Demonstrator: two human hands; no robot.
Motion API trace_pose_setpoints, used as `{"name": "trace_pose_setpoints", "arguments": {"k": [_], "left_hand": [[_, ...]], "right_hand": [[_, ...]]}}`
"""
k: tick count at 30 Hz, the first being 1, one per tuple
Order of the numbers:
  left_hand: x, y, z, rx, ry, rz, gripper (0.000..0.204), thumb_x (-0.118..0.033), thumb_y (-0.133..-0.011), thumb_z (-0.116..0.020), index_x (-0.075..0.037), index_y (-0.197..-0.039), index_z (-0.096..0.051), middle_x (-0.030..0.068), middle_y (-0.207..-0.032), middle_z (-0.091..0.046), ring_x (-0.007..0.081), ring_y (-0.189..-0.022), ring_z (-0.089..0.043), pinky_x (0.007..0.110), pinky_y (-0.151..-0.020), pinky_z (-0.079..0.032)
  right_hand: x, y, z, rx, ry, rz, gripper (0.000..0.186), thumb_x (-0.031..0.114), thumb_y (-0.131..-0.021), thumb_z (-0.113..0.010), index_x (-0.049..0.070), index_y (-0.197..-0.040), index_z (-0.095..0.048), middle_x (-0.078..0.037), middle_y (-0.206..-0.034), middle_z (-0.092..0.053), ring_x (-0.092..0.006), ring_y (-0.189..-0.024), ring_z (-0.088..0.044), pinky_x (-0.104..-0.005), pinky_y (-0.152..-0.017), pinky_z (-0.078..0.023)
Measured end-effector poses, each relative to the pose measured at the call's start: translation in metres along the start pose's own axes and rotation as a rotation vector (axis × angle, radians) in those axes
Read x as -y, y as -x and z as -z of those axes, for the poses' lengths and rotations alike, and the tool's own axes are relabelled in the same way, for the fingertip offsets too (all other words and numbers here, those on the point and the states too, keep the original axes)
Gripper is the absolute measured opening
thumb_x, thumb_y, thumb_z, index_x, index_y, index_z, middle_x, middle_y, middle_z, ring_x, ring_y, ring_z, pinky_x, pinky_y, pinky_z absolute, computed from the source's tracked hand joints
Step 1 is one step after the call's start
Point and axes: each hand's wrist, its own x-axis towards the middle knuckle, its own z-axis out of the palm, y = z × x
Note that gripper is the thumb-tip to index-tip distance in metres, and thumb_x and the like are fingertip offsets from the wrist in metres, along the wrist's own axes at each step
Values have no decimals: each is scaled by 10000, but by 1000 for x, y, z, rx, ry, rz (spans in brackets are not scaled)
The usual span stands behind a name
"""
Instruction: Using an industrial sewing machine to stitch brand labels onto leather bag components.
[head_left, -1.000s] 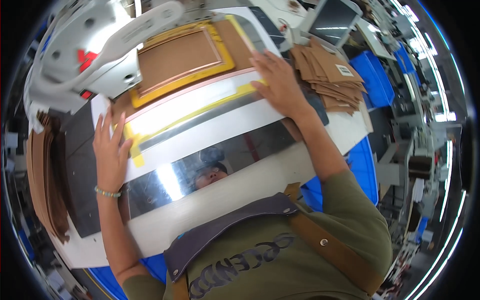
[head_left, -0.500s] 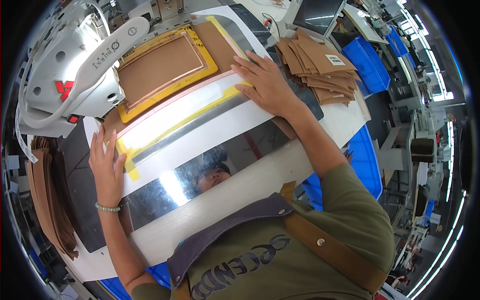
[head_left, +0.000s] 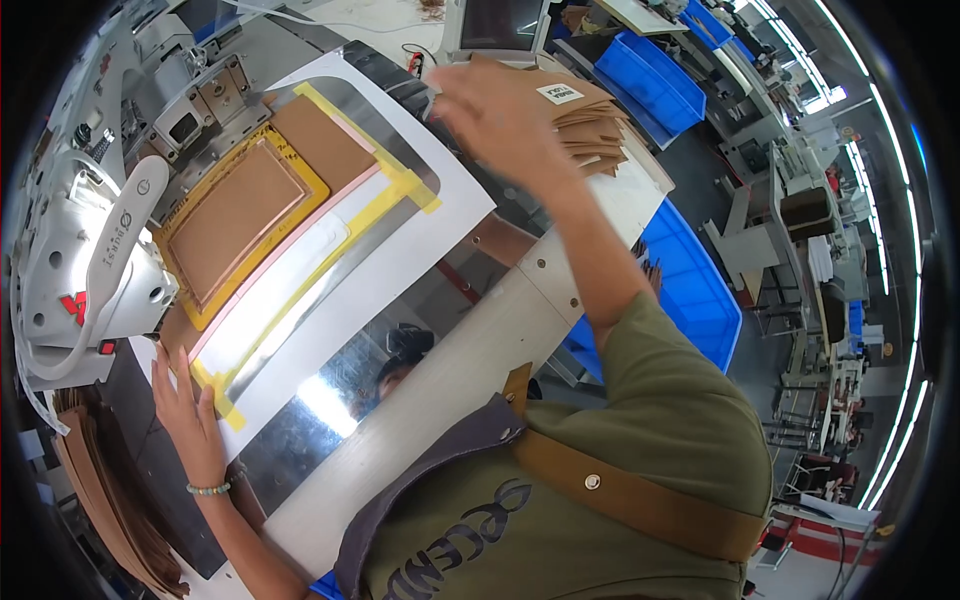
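My left hand [head_left: 190, 415] rests flat with fingers stretched on the near left corner of the jig, by a yellow tape end. My right hand [head_left: 495, 120] is raised beyond the jig's right side, near a stack of brown pieces [head_left: 592, 132]; motion blur hides its fingers. Between my hands lies a brown sheet [head_left: 328, 142] with a yellow-rimmed frame [head_left: 258, 252] on top. Along the sheet's near edge run a pink strip and a shiny metal plate edged with yellow tape [head_left: 300, 292]. White board [head_left: 400, 242] lies beneath.
A white sewing-type machine head [head_left: 75, 245] with a pale grey arm stands at the left. Brown pieces [head_left: 105, 490] hang in a bundle at the lower left. Blue bins [head_left: 650, 85] stand at the right. A mirror-like plate [head_left: 400, 335] covers the table's near part.
My right hand has lifted off the jig's right end and moved toward the brown stack. My left hand stays on the corner. The whole view has turned to the right.
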Motion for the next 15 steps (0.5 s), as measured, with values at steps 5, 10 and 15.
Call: {"name": "trace_pose_setpoints", "arguments": {"k": [5, 10, 15], "left_hand": [[-3, -5, 2, -15, 22, -11, 585, -252, -1092, -466, -48, -1640, -430, 188, -1748, -320, 388, -1603, -300, 504, -1300, -224], [4, 9, 12, -14, 50, 46, 579, -219, -1085, -507, -37, -1631, -440, 218, -1748, -300, 403, -1599, -300, 496, -1299, -224], [17, 12, 31, -53, 160, -9, 584, -155, -1038, -638, -44, -1592, -492, 237, -1717, -349, 415, -1551, -372, 483, -1268, -278]], "right_hand": [[-120, -21, 92, 282, 58, -281, 254, 233, -973, -727, 56, -1151, -767, -80, -1058, -787, -245, -999, -740, -368, -921, -551], [-189, -7, 72, 694, -191, -410, 153, 204, -980, -755, 59, -1010, -718, 20, -838, -613, -118, -830, -580, -305, -792, -480], [-211, -2, 70, 598, -247, -386, 129, 190, -1002, -756, 92, -968, -679, 62, -846, -577, -47, -825, -535, -248, -683, -433]]}}
